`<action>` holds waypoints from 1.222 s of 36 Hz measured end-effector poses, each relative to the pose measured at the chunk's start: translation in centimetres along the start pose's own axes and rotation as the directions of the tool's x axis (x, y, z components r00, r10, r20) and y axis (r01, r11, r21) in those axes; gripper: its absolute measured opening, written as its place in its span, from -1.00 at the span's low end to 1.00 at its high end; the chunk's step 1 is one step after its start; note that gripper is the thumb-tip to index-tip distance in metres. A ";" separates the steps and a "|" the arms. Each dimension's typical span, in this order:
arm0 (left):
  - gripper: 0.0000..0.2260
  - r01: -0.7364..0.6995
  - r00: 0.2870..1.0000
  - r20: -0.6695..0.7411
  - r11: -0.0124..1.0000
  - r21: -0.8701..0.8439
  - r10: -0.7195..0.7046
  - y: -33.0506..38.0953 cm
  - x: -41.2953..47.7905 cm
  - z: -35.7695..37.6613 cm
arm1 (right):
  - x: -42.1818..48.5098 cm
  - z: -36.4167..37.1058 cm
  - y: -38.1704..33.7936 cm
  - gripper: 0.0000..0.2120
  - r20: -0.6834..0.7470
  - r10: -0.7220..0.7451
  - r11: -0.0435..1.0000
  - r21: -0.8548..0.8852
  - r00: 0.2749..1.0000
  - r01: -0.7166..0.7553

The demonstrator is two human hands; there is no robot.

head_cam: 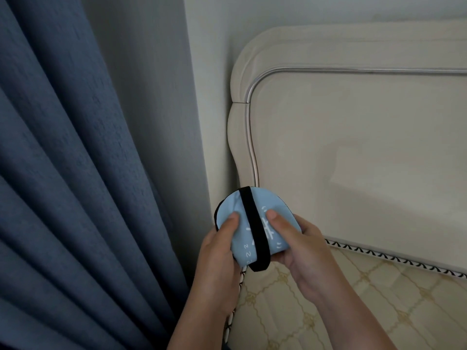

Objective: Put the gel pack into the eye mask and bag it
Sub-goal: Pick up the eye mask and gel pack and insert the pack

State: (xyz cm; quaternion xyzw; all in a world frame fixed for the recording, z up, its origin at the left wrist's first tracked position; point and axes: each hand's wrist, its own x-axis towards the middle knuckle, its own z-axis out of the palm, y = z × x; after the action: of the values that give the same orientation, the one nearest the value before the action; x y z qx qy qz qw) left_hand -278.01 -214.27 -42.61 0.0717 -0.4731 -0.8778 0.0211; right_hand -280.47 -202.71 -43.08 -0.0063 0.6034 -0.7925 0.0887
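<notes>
A light blue eye mask (233,203) with white print is folded in half, and its black elastic strap (250,218) runs across the front. Both hands hold it in the air above the corner of the mattress. My left hand (217,253) grips the left side, thumb pressed on the fabric. My right hand (300,246) grips the right side, thumb on the printed face. No gel pack or bag is in view.
A cream headboard (353,147) rises behind the hands. A patterned mattress (316,311) with a black-and-white trim lies below at the right. Dark blue curtains (63,173) hang at the left, beside a grey wall strip (156,97).
</notes>
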 end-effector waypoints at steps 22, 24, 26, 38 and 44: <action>-0.79 -0.133 0.991 -0.003 0.985 0.111 0.134 -0.8 0.3 0.0 | 0.1 -0.5 0.2 -0.88 -0.067 -0.166 0.979 -0.131 0.984 0.156; -0.77 -0.120 0.993 -0.008 0.989 0.084 0.121 -0.8 0.3 0.1 | 0.1 -0.5 0.1 -0.91 -0.067 -0.165 0.978 -0.143 0.984 0.155; -0.75 -0.095 0.995 -0.009 0.995 0.030 0.095 -0.7 0.3 0.3 | 0.2 -0.5 0.1 -0.90 -0.068 -0.149 0.982 -0.125 0.987 0.139; -0.76 -0.101 0.995 -0.003 0.987 -0.125 0.102 -0.7 0.0 1.3 | -0.7 1.6 0.7 -0.56 0.013 -0.121 0.939 0.327 0.993 0.110; -0.64 -0.082 0.996 0.015 0.996 -0.014 0.083 -0.5 0.0 0.6 | -0.3 1.1 0.3 -0.55 0.001 -0.116 0.972 0.204 0.993 0.114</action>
State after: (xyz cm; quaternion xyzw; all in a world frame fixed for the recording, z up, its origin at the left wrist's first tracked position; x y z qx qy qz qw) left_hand -278.08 -213.48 -42.68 0.0451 -0.4700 -0.8799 0.0541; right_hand -280.03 -203.79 -43.07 -0.0372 0.5171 -0.8539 0.0467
